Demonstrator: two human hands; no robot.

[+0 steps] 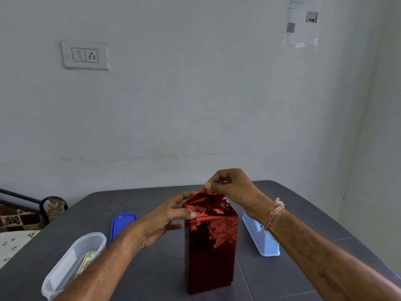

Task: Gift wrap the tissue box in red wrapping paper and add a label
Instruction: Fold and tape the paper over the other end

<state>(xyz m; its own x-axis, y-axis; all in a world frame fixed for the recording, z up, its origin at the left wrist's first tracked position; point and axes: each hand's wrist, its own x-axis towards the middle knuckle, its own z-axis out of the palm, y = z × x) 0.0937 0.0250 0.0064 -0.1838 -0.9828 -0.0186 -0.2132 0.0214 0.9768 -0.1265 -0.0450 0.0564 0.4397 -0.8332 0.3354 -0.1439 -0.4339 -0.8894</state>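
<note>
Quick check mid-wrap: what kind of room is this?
Likely a home room: patterned bedding at left, a wall switch-and-socket plate, and a grey table under the red-wrapped box.

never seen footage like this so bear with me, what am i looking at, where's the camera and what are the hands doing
There is no machine here: these are a person's two bare hands, filmed by one wide-angle camera worn on the head, looking forward and down. On the grey table stands a box wrapped in shiny red paper. The left hand grips its folded top edge; the right hand pinches the paper flap at the very top. Nearby lie a clear tub, a blue lid and a pale tape dispenser.
</note>
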